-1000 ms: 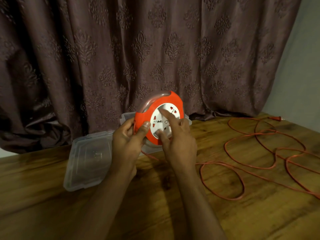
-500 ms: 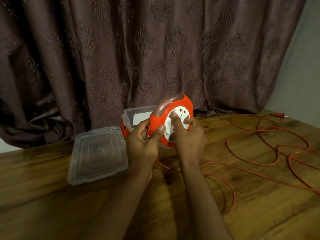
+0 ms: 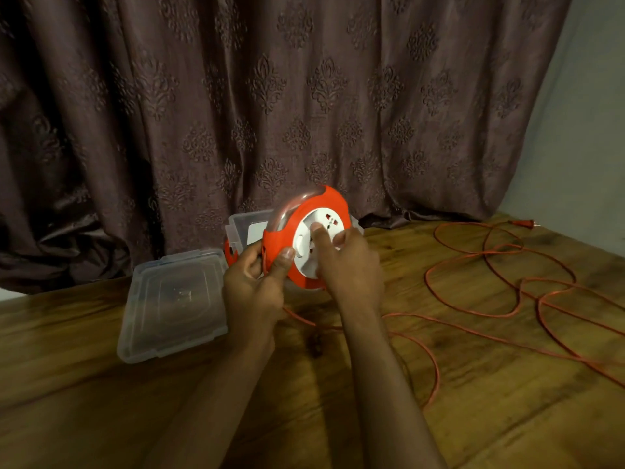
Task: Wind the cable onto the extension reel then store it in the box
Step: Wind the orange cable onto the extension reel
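While the extension reel (image 3: 306, 240) is held upright above the bench (image 3: 490, 418), its white socket face points toward the camera and tilts slightly to 1 o'clock. The left hand (image 3: 253, 286) holds the reel's orange rim at the 9 o'clock edge, thumb on the front and fingers curled behind; this grip is closed on the reel. The right hand (image 3: 351, 265) rests on the white centre disc, with the fingers curled against the face and one fingertip pressed near the disc's middle; this grip holds the disc.

The orange cable (image 3: 507, 299) leaves the underside of the reel at 6 o'clock, passes under the right forearm and spreads in loose loops over the bench toward 3 o'clock. Its plug (image 3: 522, 223) lies at the far bench edge near 2 o'clock, beside the grey wall (image 3: 575, 130).

The clear box (image 3: 241, 228) stands directly behind the reel, against the curtain (image 3: 270, 96), and is partly hidden by it. The clear lid (image 3: 176, 302) lies flat on the bench at 9 o'clock from the hands, just beside the left wrist.

Bare bench surface lies at 6 o'clock, between the forearms and the near edge, and at 7 o'clock, below the lid. The curtain closes off the far edge from 9 to 1 o'clock.
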